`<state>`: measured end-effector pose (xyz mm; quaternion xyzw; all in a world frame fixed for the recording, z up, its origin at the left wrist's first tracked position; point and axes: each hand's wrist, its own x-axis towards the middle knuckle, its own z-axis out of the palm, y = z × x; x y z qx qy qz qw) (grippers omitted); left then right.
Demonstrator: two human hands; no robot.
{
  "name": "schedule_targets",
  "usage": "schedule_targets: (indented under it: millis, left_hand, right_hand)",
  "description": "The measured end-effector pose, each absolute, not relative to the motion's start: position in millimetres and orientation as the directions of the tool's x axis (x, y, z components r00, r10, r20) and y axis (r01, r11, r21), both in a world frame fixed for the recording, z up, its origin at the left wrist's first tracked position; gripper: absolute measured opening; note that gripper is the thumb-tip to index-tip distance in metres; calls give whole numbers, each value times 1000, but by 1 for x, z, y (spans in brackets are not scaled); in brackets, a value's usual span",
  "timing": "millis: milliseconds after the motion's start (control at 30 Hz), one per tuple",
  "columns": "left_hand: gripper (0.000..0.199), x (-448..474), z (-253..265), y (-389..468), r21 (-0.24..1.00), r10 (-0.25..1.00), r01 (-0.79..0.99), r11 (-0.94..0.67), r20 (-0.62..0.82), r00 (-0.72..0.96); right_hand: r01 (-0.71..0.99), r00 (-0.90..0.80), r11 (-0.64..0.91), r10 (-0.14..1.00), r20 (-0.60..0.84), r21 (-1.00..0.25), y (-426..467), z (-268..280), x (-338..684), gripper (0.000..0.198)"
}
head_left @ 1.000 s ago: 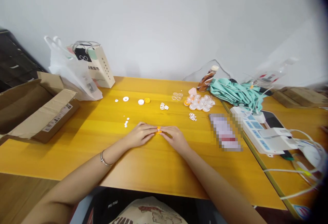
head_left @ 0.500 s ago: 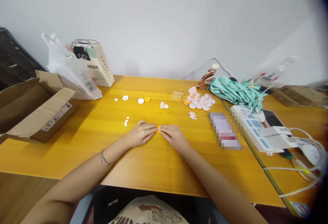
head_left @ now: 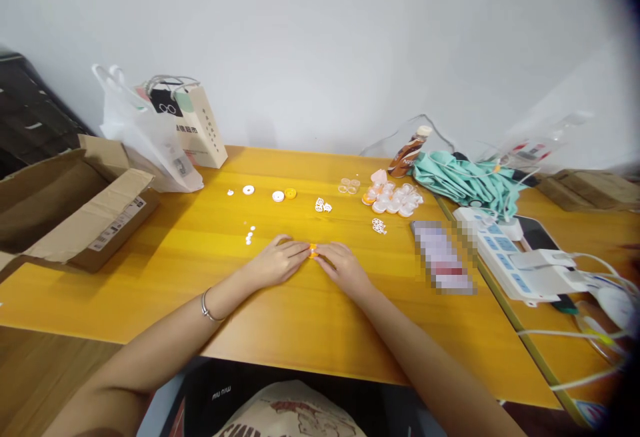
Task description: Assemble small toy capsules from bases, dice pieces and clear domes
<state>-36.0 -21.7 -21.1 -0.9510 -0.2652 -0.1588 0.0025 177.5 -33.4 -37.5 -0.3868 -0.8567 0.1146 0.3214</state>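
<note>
Both forearms reached forward over the near edge of the yellow table (head_left: 150, 277) and converged toward its middle, palms down and wrists low on the wood. The left hand (head_left: 277, 262) lay with its fingers curled inward and pointing right, a thin bracelet (head_left: 209, 307) circling the wrist behind it. The right hand (head_left: 344, 268) mirrored it, fingers pointing left. Between their fingertips sat a small orange piece (head_left: 313, 250), pinched from both sides by the 2 hands and resting on or just above the tabletop; most of it was hidden by the fingers, so its shape could not be told.

Beyond the hands, small parts were scattered: a few tiny white bits (head_left: 249, 236) near the left hand, a white disc (head_left: 248, 189), another white disc (head_left: 278, 196) just beside a yellow disc (head_left: 290, 193), and a white openwork piece (head_left: 323, 206). Further right lay a cluster of clear and orange caps (head_left: 394, 198), with a brown bottle (head_left: 409, 153) tipped over behind it against a teal cloth (head_left: 465, 182). A white power strip (head_left: 505, 260) lay on the right. At the far left stood an open cardboard box (head_left: 75, 210), a white plastic bag (head_left: 145, 137) and a paper bag (head_left: 197, 127).
</note>
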Motion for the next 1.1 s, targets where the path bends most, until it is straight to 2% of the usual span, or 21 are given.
schedule_targets:
  millis: [233, 467, 567, 633, 733, 800, 867, 933, 1100]
  left_hand:
    - [33, -36, -17, -22, 133, 514, 499, -857, 308, 801]
    - [34, -36, -10, -23, 219, 551, 505, -835, 330, 767]
    - [33, -50, 4, -15, 324, 658, 573, -753, 377, 652]
    - [29, -69, 14, -6, 450, 779, 636, -627, 379, 500]
    - [28, -106, 22, 7, 617, 929, 699, -362, 181, 322]
    - [28, -129, 22, 12, 648, 944, 726, -230, -33, 328]
    - [30, -143, 20, 15, 622, 930, 765, -168, -158, 332]
    - [32, -147, 18, 15, 583, 931, 800, -144, -195, 309]
    - [30, -135, 12, 16, 536, 958, 838, -102, -172, 228]
  right_hand:
    - [608, -504, 686, 723, 473, -400, -32, -41, 177, 20]
    - [560, -460, 668, 743, 486, -490, -32, -41, 177, 19]
    - [555, -429, 646, 762, 485, -524, -32, -42, 178, 19]
    - [547, -408, 627, 778, 478, -555, -33, -43, 179, 18]
    - [531, -390, 611, 792, 470, -587, -32, -44, 180, 17]
    - [529, -383, 604, 797, 467, -596, -31, -44, 180, 18]
    - [538, -377, 597, 802, 463, -595, -31, -43, 180, 20]
    - [558, -373, 590, 806, 459, -583, -30, -41, 180, 24]
    - [586, -395, 584, 811, 432, -561, -28, -40, 178, 33]
